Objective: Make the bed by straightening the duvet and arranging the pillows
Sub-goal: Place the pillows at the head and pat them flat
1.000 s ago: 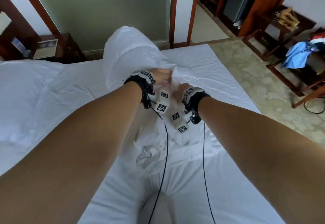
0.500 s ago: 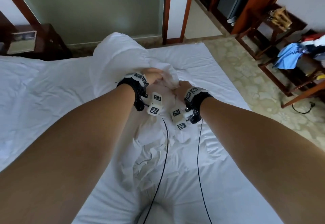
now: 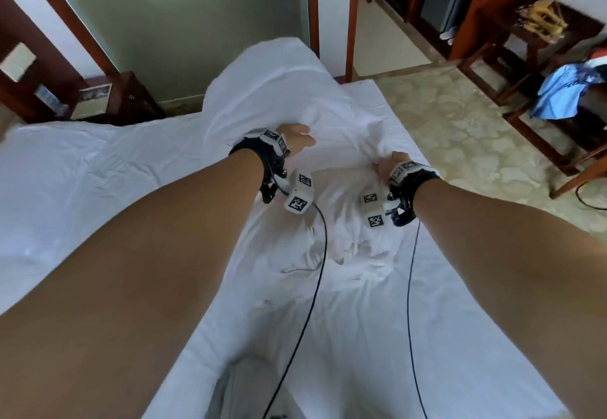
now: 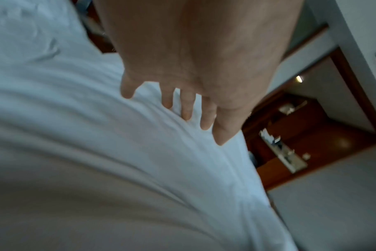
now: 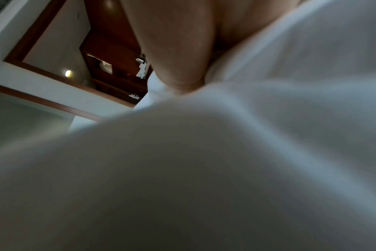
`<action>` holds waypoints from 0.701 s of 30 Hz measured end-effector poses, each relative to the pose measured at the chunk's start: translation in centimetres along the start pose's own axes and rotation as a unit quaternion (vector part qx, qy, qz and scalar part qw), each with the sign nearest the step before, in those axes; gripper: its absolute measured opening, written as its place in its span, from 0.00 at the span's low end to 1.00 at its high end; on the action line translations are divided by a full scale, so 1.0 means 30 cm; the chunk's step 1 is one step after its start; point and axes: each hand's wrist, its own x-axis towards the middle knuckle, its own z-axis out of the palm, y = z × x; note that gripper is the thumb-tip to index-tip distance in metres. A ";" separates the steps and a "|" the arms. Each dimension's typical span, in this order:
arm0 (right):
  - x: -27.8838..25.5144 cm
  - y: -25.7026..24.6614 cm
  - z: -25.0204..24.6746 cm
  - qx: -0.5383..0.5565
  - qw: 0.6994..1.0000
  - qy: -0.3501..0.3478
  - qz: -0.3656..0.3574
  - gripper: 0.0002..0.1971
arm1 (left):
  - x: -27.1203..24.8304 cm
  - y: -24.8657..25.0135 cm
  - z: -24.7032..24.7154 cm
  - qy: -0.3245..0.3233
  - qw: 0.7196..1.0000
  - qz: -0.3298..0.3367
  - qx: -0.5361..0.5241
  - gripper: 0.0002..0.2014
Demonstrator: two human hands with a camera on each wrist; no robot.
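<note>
The white duvet (image 3: 279, 96) is bunched into a tall, puffed heap on the bed (image 3: 82, 169), rising toward the far edge of the mattress and trailing down in crumpled folds toward the person. The left hand (image 3: 294, 141) sits against the heap's near face, on the side toward the dark nightstand; the left wrist view shows its fingers (image 4: 187, 108) spread and fairly straight, the tips pressing into the fabric (image 4: 140, 152) rather than gathering it. The right hand (image 3: 391, 164) is at the heap's other flank, toward the tiled floor, and there the cloth puckers into a tight gather at the knuckles, so it grips a fistful of duvet (the right wrist view is mostly blurred white cloth (image 5: 268, 118), with the hand (image 5: 176, 59) folded into it). The two hands are apart, with a wrinkled dip of duvet between them.

Each wrist carries a black strap with white marker cubes (image 3: 299, 197), and two thin black cables (image 3: 315, 270) run from them back over the sheet toward the person.

Beyond the heap stands a frosted glass panel (image 3: 180, 24) in a reddish wooden frame. To the heap's left is the nightstand (image 3: 108, 103); on the other side lies the patterned tile floor (image 3: 460, 129), with a wooden rack (image 3: 525, 57) and a blue garment (image 3: 558, 90) draped beside it.
</note>
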 end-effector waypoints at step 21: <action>0.181 0.279 0.059 -0.245 0.933 -0.241 -0.106 0.55 | 0.468 -0.010 0.603 -0.153 0.910 0.077 0.377 0.38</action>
